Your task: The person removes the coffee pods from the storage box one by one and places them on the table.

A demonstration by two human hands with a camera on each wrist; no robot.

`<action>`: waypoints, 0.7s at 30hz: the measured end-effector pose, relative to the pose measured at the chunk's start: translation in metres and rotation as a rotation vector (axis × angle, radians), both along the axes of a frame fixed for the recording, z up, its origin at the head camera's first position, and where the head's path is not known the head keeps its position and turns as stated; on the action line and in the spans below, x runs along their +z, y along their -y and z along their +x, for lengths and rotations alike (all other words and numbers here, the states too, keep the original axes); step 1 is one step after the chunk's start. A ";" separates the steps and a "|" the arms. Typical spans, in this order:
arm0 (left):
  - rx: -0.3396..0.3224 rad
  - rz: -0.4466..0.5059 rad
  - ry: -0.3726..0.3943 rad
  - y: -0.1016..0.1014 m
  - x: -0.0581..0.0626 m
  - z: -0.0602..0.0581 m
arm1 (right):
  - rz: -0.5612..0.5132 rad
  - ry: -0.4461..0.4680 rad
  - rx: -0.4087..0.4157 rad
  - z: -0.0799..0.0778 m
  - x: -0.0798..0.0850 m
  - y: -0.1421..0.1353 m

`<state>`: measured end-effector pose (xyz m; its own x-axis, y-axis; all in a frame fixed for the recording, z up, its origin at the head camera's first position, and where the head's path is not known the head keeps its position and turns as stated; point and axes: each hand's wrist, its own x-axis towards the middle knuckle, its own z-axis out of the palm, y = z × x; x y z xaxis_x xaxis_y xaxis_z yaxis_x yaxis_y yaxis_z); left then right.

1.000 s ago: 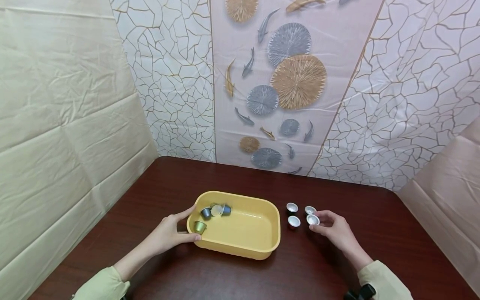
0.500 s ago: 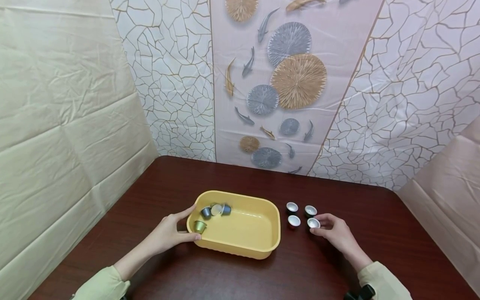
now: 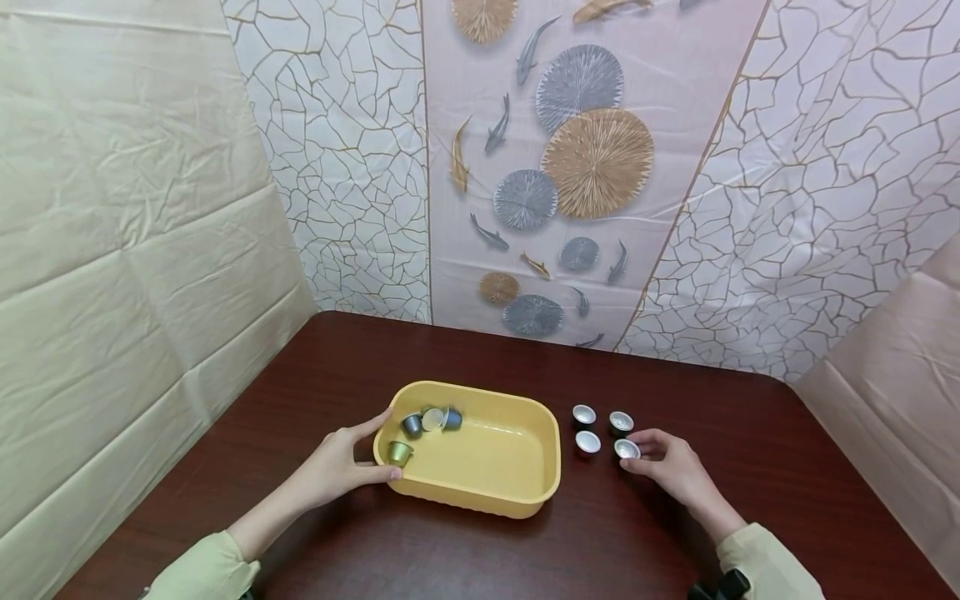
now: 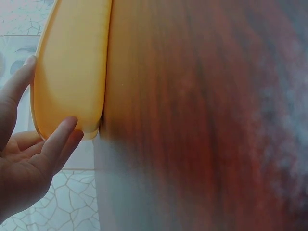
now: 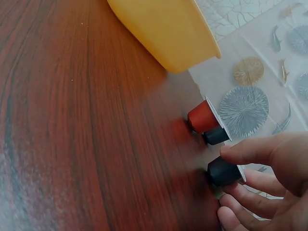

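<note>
My right hand (image 3: pixel 670 465) pinches a black coffee capsule (image 5: pixel 222 172) between thumb and fingers at the right of the table. It stands on its narrow end, pale lid up. Beside it stand a red capsule (image 5: pixel 202 118) and another black capsule (image 5: pixel 216 136), also lids up; a further capsule (image 3: pixel 621 422) sits just behind the pinched one. My left hand (image 3: pixel 341 465) rests against the left end of a yellow plastic bin (image 3: pixel 551 475), thumb at the near rim and index finger at the far corner, fingers fairly straight. Inside lie a green capsule (image 3: pixel 400 453) and several blue and pale ones (image 3: pixel 432 419).
The dark reddish-brown table (image 3: pixel 480 558) carries the bin left of the standing capsules. Patterned cloth (image 3: pixel 360 167) hangs behind its far edge, and pale cloth walls (image 3: pixel 112 250) flank both sides.
My right hand has brought the black capsule slightly down and toward me, apart from the one behind it; over the last half second it stays still. My left hand and the bin have not moved.
</note>
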<state>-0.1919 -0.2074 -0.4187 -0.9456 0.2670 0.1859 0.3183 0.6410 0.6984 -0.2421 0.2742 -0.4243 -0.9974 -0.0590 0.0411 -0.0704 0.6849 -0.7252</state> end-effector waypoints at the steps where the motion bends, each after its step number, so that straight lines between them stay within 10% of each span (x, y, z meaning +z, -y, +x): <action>1: -0.001 -0.002 -0.002 0.000 0.000 0.000 | -0.003 0.000 0.001 0.000 0.000 0.000; 21: 0.004 0.003 -0.003 0.000 0.000 0.000 | -0.067 0.013 0.046 0.003 0.004 -0.001</action>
